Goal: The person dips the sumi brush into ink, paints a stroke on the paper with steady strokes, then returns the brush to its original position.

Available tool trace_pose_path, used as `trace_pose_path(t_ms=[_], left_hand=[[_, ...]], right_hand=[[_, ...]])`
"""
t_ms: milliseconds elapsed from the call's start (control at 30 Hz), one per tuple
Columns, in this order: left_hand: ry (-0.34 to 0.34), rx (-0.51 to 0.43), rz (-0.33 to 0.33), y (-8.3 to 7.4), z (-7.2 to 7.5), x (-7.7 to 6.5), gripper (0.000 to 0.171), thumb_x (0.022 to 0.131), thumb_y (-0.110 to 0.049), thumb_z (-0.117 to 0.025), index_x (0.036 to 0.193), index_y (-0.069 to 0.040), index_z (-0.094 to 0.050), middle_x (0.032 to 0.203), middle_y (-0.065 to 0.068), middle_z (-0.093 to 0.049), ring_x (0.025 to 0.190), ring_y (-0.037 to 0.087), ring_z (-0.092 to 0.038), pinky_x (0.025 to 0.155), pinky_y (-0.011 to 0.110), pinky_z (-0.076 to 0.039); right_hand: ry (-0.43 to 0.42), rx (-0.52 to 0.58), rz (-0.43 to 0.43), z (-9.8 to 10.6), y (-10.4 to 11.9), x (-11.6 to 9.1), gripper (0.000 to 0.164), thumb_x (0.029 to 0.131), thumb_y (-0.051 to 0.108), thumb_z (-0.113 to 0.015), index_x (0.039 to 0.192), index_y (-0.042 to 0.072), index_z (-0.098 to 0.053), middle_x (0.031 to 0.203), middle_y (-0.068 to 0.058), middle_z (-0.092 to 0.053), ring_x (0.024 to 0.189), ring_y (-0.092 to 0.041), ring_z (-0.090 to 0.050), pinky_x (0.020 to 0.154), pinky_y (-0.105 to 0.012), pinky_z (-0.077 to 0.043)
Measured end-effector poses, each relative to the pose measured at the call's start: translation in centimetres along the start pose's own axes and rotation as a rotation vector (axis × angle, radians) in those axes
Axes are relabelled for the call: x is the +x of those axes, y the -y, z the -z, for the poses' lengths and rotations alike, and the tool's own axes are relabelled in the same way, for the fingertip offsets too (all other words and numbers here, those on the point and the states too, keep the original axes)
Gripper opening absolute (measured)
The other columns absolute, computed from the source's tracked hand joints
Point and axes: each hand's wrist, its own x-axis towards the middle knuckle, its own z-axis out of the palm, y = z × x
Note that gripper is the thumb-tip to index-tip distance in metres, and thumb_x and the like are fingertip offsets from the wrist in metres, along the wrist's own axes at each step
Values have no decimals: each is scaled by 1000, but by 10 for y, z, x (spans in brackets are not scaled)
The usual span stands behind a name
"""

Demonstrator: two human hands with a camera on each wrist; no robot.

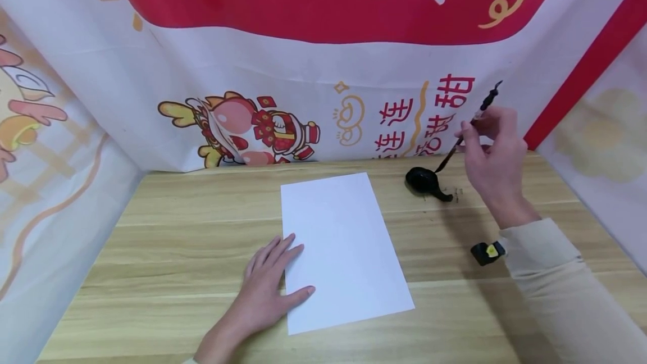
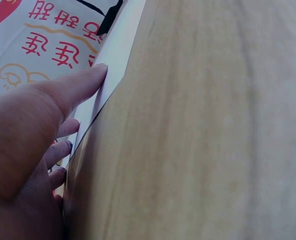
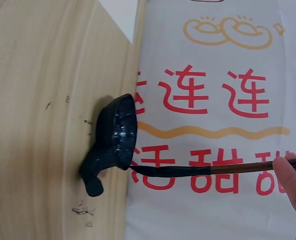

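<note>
A blank white sheet of paper [image 1: 338, 251] lies on the wooden table. My left hand [image 1: 268, 291] rests on its left edge with fingers relaxed and spread, the thumb lying over the paper. My right hand [image 1: 497, 150] pinches a dark-handled writing brush [image 3: 238, 167] partway along its shaft. The brush slants down, its dark bristle tip right at the rim of a black ink dish [image 3: 118, 131] with a curved handle. That dish stands right of the paper, near the back of the table. Dark ink shines inside it in the right wrist view.
A white cloth backdrop [image 1: 283, 66] with red lettering and cartoon prints rises behind the table [image 1: 202, 240] and along both sides. Small dark ink marks [image 3: 82, 211] dot the wood near the dish. A small black object with a yellow patch [image 1: 487, 253] appears beside the right cuff.
</note>
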Motion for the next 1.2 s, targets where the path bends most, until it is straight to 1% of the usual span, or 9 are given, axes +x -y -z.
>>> trace_pose_path(t_ms=[67, 200, 367, 467, 733, 800, 933, 1067, 1200], left_hand=[[1, -1, 0, 0, 0, 0, 80, 92, -55, -81, 159, -22, -52, 179, 0, -30, 167, 38, -19, 130, 72, -12], [2, 6, -2, 0, 1, 0, 80, 92, -56, -80, 159, -22, -52, 179, -1, -30, 167, 38, -20, 130, 73, -13], [2, 10, -2, 2, -1, 0, 80, 92, -58, -80, 159, -24, -52, 178, -1, -30, 167, 38, -20, 129, 74, -13], [1, 9, -2, 1, -2, 0, 80, 92, -58, -80, 159, -24, -52, 179, -1, -30, 167, 38, -20, 129, 73, -13], [-1, 12, 1, 0, 1, -1, 81, 92, -57, -80, 160, -23, -51, 179, -1, -30, 167, 38, -20, 130, 74, -12], [-1, 10, 1, 0, 1, -1, 81, 92, -56, -80, 160, -23, -51, 179, 0, -30, 167, 39, -20, 130, 74, -12], [-1, 8, 1, 1, 0, 0, 80, 92, -56, -80, 160, -23, -52, 179, -1, -30, 167, 38, -20, 130, 73, -13], [0, 5, 0, 1, -1, 0, 80, 92, -57, -80, 160, -23, -52, 179, -1, -30, 167, 38, -20, 129, 74, -13], [-4, 14, -2, 1, -1, 0, 80, 92, -57, -79, 160, -24, -51, 179, -1, -30, 167, 38, -20, 129, 74, -13]], right_hand=[[6, 7, -7, 0, 1, 0, 30, 109, 16, -62, 135, 3, -53, 118, -16, -73, 97, 15, -62, 76, 1, -49], [23, 20, -17, -2, 3, -1, 31, 110, 17, -62, 135, 2, -52, 117, -14, -72, 96, 13, -63, 75, 1, -50], [26, -7, -3, -4, 0, -5, 32, 110, 17, -60, 134, -2, -51, 116, -17, -72, 95, 16, -60, 74, 1, -48], [23, -11, -6, -3, -2, -6, 32, 111, 17, -60, 134, -2, -51, 117, -17, -71, 96, 17, -60, 75, 2, -48], [0, 5, -23, 0, 1, -1, 30, 110, 16, -62, 135, 2, -53, 118, -16, -72, 97, 14, -63, 75, 2, -49], [8, 3, -35, 0, 2, -1, 31, 110, 17, -62, 136, 4, -53, 118, -15, -72, 97, 14, -63, 75, 1, -49], [36, 6, -56, -3, 2, -4, 33, 110, 19, -62, 136, 3, -51, 117, -12, -71, 97, 13, -63, 74, 1, -50], [50, 3, -48, -5, -1, -7, 33, 110, 19, -60, 135, -1, -50, 115, -14, -70, 95, 13, -62, 73, 1, -50], [43, -9, -18, -4, -3, -6, 32, 111, 17, -60, 135, -2, -50, 116, -17, -71, 95, 15, -61, 74, 1, -49]])
